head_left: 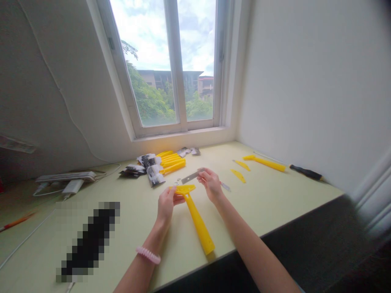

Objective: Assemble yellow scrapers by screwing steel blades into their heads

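Note:
My left hand [166, 204] grips the wide head of a yellow plastic scraper [198, 221], whose long handle rests on the desk toward me. My right hand [210, 184] pinches a thin steel blade [191, 177] by one end, its far end close above the scraper head. A small metal blade [225, 186] lies just beyond my right hand. Two yellow plastic strips [238, 176] and a yellow scraper handle [265, 163] lie further right.
Behind my hands lie several yellow handles [172, 163] and black-and-white packets [154, 176]. A screwdriver [305, 172] lies by the right wall. A power strip [65, 177] sits at left, beside a pixelated patch [88, 240]. The desk's front edge [238, 240] runs lower right.

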### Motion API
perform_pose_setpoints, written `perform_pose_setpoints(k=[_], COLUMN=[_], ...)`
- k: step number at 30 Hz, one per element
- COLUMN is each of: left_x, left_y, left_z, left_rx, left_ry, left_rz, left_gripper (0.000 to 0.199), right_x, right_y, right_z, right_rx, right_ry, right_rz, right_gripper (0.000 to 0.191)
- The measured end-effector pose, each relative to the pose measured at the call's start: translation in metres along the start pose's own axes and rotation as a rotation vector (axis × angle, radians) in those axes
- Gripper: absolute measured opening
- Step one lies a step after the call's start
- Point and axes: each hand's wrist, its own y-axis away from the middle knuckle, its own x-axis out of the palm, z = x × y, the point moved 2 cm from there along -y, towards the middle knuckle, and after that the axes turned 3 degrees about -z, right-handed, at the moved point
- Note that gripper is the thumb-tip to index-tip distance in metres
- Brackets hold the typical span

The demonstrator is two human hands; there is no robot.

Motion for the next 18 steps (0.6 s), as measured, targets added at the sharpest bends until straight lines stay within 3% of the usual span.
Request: perform_pose_setpoints(k=[6,10,13,18], left_x=[0.003,0.001,-0.001,-0.002], left_y=[0.002,-0.002,-0.003,0.000], left_z=[0.000,0.010,0.014,0.012], left_rx=[-0.030,-0.105,-0.083,-0.002], left_ry=[-0.036,-0.136,-0.272,-0.437], left_rz=[0.015,-0.074,-0.062,-0.023], left_gripper=[0.024,0.018,0.022,0.035], right_x=[0.007,0.007,0.005,0.007], right_y=[0.005,0.004,0.003,0.006], right_z=[-0.005,-0.020,-0.027,-0.027], right_rx=[-0.050,0.058,0.118,0.154], right_ry=[0.116,0.184,0.185,0.193], right_rz=[0.120,0.032,-0.032,0.030], right_gripper=[0.016,0.013,0.012,0.011])
